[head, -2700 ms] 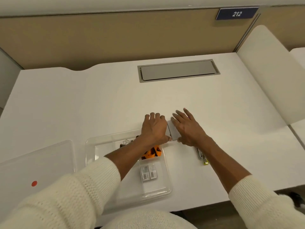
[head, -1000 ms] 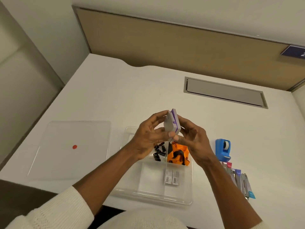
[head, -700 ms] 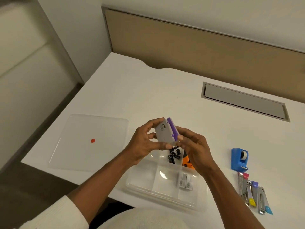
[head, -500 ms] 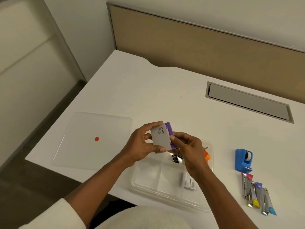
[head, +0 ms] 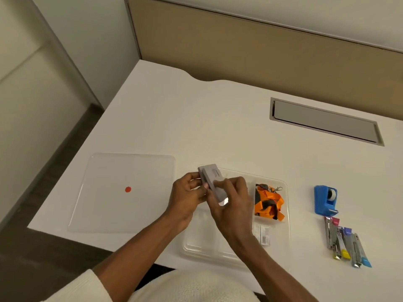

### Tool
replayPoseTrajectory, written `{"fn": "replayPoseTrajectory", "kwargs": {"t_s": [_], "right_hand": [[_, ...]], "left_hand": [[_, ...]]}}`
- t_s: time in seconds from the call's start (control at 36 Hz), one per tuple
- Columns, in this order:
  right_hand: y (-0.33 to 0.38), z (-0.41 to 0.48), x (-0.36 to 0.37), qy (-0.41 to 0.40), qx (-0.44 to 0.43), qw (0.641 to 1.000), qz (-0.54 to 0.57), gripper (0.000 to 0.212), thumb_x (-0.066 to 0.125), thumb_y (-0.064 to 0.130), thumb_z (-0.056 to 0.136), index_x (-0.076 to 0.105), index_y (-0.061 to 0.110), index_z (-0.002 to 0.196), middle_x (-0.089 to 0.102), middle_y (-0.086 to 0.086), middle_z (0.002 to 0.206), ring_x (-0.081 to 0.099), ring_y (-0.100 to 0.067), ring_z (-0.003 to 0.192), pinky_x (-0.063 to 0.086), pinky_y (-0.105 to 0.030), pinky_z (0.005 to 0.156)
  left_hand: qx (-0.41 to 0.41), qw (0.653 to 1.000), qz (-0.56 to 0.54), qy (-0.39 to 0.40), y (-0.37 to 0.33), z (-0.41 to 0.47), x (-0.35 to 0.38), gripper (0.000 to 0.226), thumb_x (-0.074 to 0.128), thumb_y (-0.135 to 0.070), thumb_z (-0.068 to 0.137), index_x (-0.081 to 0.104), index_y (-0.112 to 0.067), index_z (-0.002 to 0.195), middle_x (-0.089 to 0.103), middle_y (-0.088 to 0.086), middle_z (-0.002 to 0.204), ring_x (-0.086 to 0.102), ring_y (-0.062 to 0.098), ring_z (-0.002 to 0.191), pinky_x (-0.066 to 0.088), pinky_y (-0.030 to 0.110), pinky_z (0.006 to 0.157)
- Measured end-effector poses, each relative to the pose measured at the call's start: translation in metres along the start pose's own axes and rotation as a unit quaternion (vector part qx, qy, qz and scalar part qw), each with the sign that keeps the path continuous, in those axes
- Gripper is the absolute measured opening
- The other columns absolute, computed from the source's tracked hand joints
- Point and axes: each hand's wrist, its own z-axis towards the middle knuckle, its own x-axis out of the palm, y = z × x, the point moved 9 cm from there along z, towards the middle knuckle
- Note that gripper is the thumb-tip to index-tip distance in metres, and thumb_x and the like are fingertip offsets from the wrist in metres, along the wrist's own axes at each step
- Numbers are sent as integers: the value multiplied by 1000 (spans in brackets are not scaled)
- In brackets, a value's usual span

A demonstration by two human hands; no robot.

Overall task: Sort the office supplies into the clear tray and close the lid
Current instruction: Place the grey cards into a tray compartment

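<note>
Together, both hands (head: 218, 201) around box (head: 212, 182)

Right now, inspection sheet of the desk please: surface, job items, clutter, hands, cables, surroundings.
Surface: white desk, recessed grey hatch at the back.
Job's things: clear tray near the front edge holds an orange lanyard and two small staple boxes; lid with a red dot lies flat, left of the tray; blue tape dispenser and staplers lie right of the tray, outside it.
Clutter: nothing seen.
Hands: left hand and right hand together hold a grey box over the tray.
Cables: nothing seen.
Surroundings: tan partition behind the desk, floor to the left.
</note>
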Motion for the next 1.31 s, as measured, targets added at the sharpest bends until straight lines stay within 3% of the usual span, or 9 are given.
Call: {"fn": "replayPoseTrajectory", "kwargs": {"t_s": [0.14, 0.22, 0.44, 0.58, 0.67, 0.81, 0.94, 1.17, 1.31], "right_hand": [[-10, 3, 5, -10, 54, 997, 57, 20, 78, 34, 86, 76, 22, 103, 59, -4, 116, 57, -10, 106, 40, 3, 67], [-26, 0, 11, -9, 107, 990, 88, 11, 74, 26, 91, 77, 26, 101, 60, 4, 115, 60, -8, 105, 53, -13, 75], [-61, 3, 32, 71, 316, 905, 274, 40, 81, 17, 84, 64, 25, 119, 75, 9, 104, 74, -9, 88, 60, -22, 68], [-72, 4, 44, 113, 393, 852, 327, 55, 85, 13, 79, 59, 28, 125, 79, 0, 96, 75, -20, 93, 63, -42, 83], [-69, 13, 38, 105, 368, 902, 199, 58, 84, 22, 80, 54, 31, 129, 74, 0, 99, 72, -16, 91, 63, -36, 76], [-50, 21, 47, 118, 299, 947, 25, 57, 76, 23, 81, 48, 26, 130, 72, 4, 105, 67, -14, 86, 47, -19, 54], [-34, 25, 71, 151, 249, 952, -89, 57, 69, 18, 76, 45, 21, 128, 71, -2, 101, 69, -27, 89, 55, -35, 63], [-32, 26, 91, 236, 158, 930, -232, 14, 68, 10, 88, 61, 9, 100, 70, -13, 99, 69, -32, 90, 38, -32, 62], [-25, 21, 95, 267, 110, 929, -232, 22, 62, -11, 79, 54, 9, 80, 67, -17, 92, 68, -34, 81, 41, -33, 60]], "left_hand": [[-18, 997, -67, 13, 3, 1, -5, 24, 58, -6, 102, 66, -14, 123, 77, 4, 118, 76, 27, 104, 64, 38, 80], [-4, 999, -42, 19, 3, 2, -8, 24, 60, -12, 102, 65, -17, 125, 77, 0, 118, 76, 25, 104, 64, 37, 81], [22, 994, 108, -1, 3, 12, -17, 31, 73, -23, 95, 68, -21, 125, 78, -6, 113, 76, 16, 102, 64, 44, 87], [94, 931, 350, -42, -16, 16, -25, 31, 68, -45, 94, 69, -27, 119, 70, -12, 103, 68, 10, 90, 63, 37, 80], [164, 868, 457, -108, -29, 14, -35, 33, 69, -48, 93, 63, -25, 115, 62, -10, 102, 63, 14, 89, 59, 34, 75], [75, 886, 446, -105, -9, 22, -49, 27, 77, -36, 89, 67, -22, 110, 67, -9, 95, 66, 15, 85, 58, 35, 81], [79, 891, 438, -91, 0, 21, -48, 11, 78, -24, 90, 77, -18, 99, 76, -4, 88, 71, 19, 83, 59, 32, 80], [72, 886, 449, -86, 2, 23, -47, 4, 76, -19, 90, 76, -23, 93, 75, -9, 81, 71, 18, 75, 61, 38, 77], [70, 872, 477, -89, -4, 19, -44, 5, 76, -27, 91, 74, -24, 95, 71, -9, 83, 66, 16, 77, 52, 28, 70]]}}
